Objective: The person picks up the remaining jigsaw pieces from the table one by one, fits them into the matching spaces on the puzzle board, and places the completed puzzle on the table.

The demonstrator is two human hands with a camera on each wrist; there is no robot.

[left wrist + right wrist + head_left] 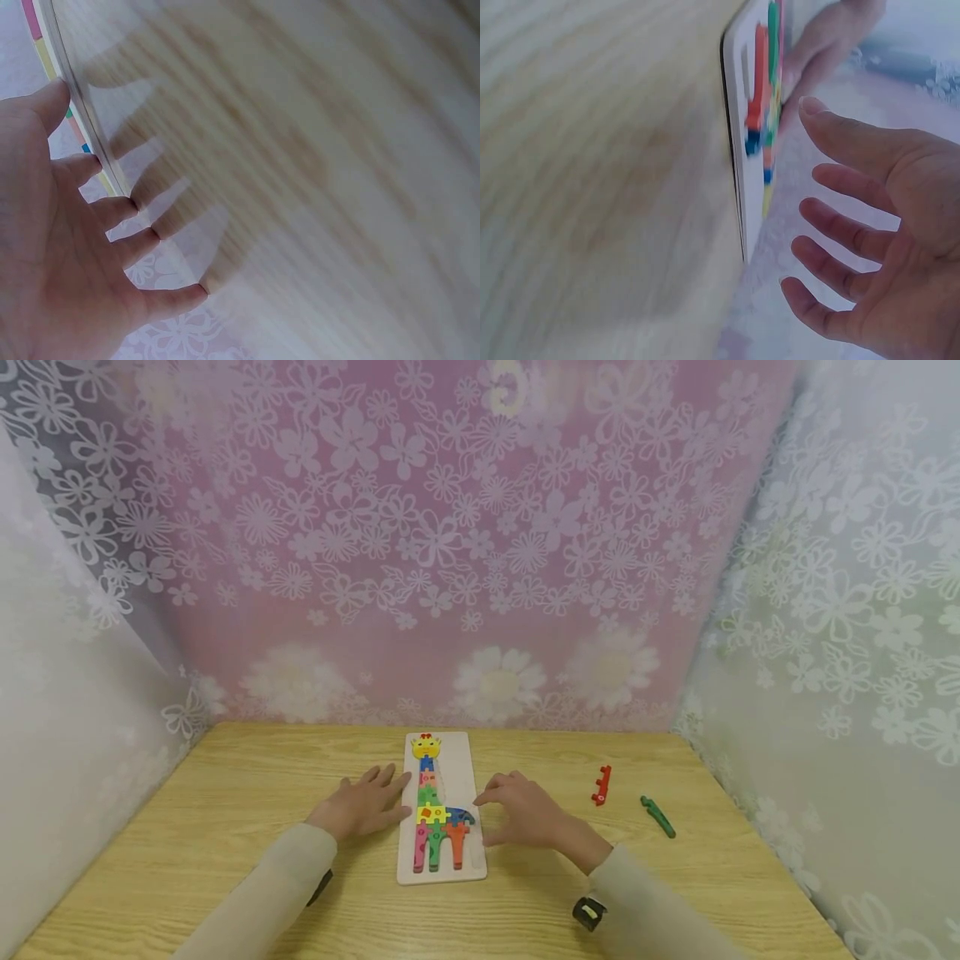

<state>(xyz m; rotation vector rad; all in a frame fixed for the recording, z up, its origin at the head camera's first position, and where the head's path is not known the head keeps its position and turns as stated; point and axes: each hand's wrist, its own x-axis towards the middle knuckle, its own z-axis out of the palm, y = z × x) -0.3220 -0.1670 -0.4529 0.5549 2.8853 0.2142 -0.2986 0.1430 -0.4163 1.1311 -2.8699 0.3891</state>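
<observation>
A giraffe puzzle board (457,760) with a pale base lies in the middle of the table. Its yellow head (426,747) is at the far end; a yellow body piece (432,814), a blue rump piece (459,815) and an orange leg piece (457,845) sit lower down. Bare recesses show beside the neck and at lower right. My left hand (363,803) lies along the board's left edge, fingers spread, thumb touching it in the left wrist view. With nothing in it, my right hand (900,217) hovers by the right edge, fingers loosely bent and apart from the board.
On the table to the right lie a red puzzle piece (602,786) with knobs along one side and a long green puzzle piece (657,817). Flower-patterned curtains (480,568) stand behind the wooden table (247,777) and at both sides.
</observation>
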